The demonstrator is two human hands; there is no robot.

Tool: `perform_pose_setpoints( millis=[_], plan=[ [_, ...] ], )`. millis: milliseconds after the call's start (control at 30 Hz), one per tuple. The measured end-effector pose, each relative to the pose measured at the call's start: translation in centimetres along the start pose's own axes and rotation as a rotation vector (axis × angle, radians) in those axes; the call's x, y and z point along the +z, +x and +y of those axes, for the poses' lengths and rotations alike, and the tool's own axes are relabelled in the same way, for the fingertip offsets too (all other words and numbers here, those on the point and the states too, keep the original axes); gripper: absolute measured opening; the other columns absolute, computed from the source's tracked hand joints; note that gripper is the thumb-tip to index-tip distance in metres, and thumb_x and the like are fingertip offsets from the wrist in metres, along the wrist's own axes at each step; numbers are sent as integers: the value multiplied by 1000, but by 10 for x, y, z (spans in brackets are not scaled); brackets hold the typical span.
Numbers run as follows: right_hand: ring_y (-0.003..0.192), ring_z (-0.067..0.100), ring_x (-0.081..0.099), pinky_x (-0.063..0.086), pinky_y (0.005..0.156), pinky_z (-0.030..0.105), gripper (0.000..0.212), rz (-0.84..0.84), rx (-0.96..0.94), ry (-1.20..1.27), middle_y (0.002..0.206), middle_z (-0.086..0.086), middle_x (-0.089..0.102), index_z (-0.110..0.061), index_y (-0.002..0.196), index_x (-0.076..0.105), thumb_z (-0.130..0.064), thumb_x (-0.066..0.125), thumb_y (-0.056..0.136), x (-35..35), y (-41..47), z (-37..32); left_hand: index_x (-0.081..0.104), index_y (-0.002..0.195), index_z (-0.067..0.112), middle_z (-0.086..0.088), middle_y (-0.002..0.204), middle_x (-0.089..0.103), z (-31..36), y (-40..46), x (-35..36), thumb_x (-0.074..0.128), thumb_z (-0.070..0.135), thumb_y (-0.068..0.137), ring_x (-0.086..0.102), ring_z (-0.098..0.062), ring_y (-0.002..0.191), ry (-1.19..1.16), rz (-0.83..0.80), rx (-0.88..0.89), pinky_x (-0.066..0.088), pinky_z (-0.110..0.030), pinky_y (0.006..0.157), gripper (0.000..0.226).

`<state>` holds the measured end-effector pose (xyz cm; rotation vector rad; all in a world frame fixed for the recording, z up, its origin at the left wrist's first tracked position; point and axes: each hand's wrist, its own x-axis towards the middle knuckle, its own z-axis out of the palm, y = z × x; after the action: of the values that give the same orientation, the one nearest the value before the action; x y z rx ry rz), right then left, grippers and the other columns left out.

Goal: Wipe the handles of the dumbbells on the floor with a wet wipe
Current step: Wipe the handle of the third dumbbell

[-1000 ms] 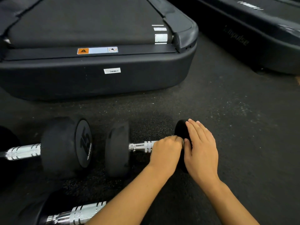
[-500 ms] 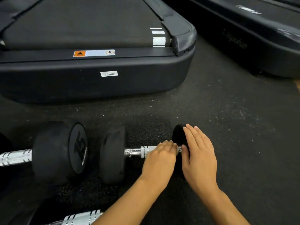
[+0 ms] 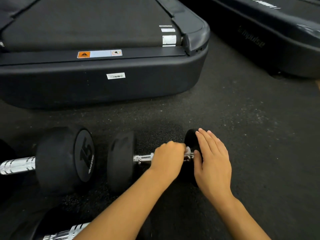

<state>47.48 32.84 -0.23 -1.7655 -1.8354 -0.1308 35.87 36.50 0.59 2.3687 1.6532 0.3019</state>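
Three dumbbells on the dark rubber floor [image 3: 242,127]: the middle dumbbell [image 3: 121,161] being worked on, a second dumbbell [image 3: 64,158] marked 15 just left of it, a third dumbbell [image 3: 69,231] at the bottom edge, partly hidden by the forearm. Left hand [image 3: 168,159] is clenched round the middle one's chrome handle [image 3: 142,158], with a bit of white wipe [image 3: 187,150] showing at the fingers. Right hand [image 3: 213,163] lies flat, fingers straight, on that dumbbell's right end. Two black treadmills: one treadmill [image 3: 103,87] just behind, another treadmill [image 3: 277,40] far right.
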Motion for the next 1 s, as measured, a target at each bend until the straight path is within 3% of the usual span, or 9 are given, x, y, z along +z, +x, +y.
perform_pose_setpoints(
  millis=[167, 267, 367, 433, 533, 633, 767, 867, 1000],
  plan=[
    [130, 20, 38, 20, 109, 31, 48, -8, -7, -8, 135, 7, 51, -5, 129, 51, -17, 38, 84, 0, 0, 1, 64, 102, 21, -1, 100, 67, 1, -15, 5, 49, 21, 93, 64, -26, 90, -44, 142, 68, 46, -36, 71, 17],
    [129, 21, 39, 20, 109, 31, 47, -8, 8, 7, 134, 8, 52, -5, 128, 52, -11, 48, 81, -1, 0, -1, 63, 102, 24, 0, 100, 66, 3, -11, 10, 48, 26, 94, 63, -24, 90, -64, 124, 85, 46, -36, 71, 17],
    [130, 19, 37, 19, 109, 30, 49, -24, -13, 12, 135, 7, 51, -5, 130, 50, -10, 50, 81, -2, 0, 1, 68, 90, 22, 2, 91, 70, -8, -16, 12, 64, 16, 79, 68, -20, 81, -64, 164, 81, 54, -31, 65, 13],
    [130, 20, 37, 19, 109, 30, 49, -23, -17, 9, 135, 7, 51, -5, 130, 50, -10, 49, 81, -1, 0, 2, 73, 86, 16, -1, 88, 73, -8, -19, 22, 67, 14, 69, 70, -18, 77, -28, 228, 156, 58, -29, 61, 19],
    [129, 20, 38, 20, 109, 30, 48, -17, 4, 12, 134, 8, 51, -5, 129, 51, -10, 49, 81, -1, 0, 0, 74, 83, 13, -3, 84, 73, -3, -13, 24, 63, 15, 73, 70, -19, 72, -22, 219, 265, 58, -31, 57, 15],
    [130, 19, 35, 20, 109, 31, 49, -24, -18, 15, 135, 8, 51, -5, 130, 50, -11, 50, 81, -3, 0, 1, 73, 91, 15, 0, 95, 73, -19, -16, 26, 85, 17, 62, 70, -17, 79, -29, 202, 249, 59, -31, 66, 32],
    [129, 21, 37, 21, 109, 32, 48, -15, -7, 1, 135, 8, 51, -4, 129, 51, -11, 47, 82, 0, 0, 0, 73, 93, 10, -4, 96, 72, -18, -19, 27, 71, 14, 67, 70, -20, 80, -7, 233, 268, 59, -33, 61, 27],
    [128, 22, 39, 22, 108, 33, 48, -9, 0, 5, 133, 10, 52, -3, 128, 52, -10, 48, 80, -1, 0, -2, 73, 88, 11, -4, 88, 72, -10, -12, 24, 81, 13, 64, 70, -22, 72, -14, 227, 298, 57, -32, 54, 25],
    [130, 20, 34, 22, 108, 33, 48, -21, -40, 7, 135, 10, 50, -3, 130, 49, -11, 47, 83, -4, 0, 1, 72, 98, 13, -2, 100, 71, -25, -20, 27, 81, 19, 65, 70, -21, 81, -82, 200, 225, 58, -32, 59, 35]
  ],
)
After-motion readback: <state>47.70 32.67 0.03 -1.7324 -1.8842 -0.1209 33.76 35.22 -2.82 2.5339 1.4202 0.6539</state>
